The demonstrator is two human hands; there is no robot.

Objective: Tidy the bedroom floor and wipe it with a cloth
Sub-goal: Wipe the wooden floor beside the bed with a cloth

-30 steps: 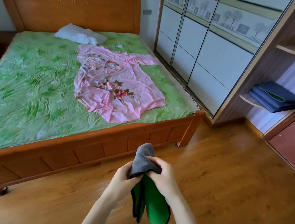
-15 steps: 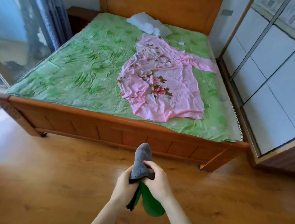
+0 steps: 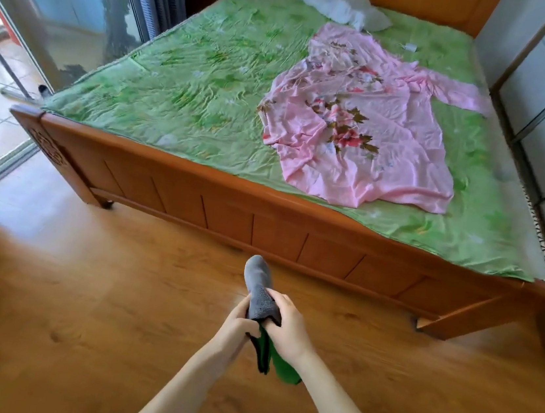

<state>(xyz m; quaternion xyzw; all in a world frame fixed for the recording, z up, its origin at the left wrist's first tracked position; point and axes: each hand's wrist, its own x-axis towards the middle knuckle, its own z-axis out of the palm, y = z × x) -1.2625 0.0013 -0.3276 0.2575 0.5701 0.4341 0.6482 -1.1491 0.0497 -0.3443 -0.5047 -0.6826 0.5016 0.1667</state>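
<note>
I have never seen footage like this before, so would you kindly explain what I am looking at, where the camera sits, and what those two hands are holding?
There is no machine here: a person wears a wide-angle camera on the head, looking forward and down. The left hand and right hand together grip a cloth, grey on one side and green on the other, above the wooden floor. Ahead stands a wooden bed with a green sheet. A pink flowered garment and a white pillow lie on it. A glass door is at the left.

Cloth's (image 3: pixel 258 294) middle hidden inside both hands' grip.
</note>
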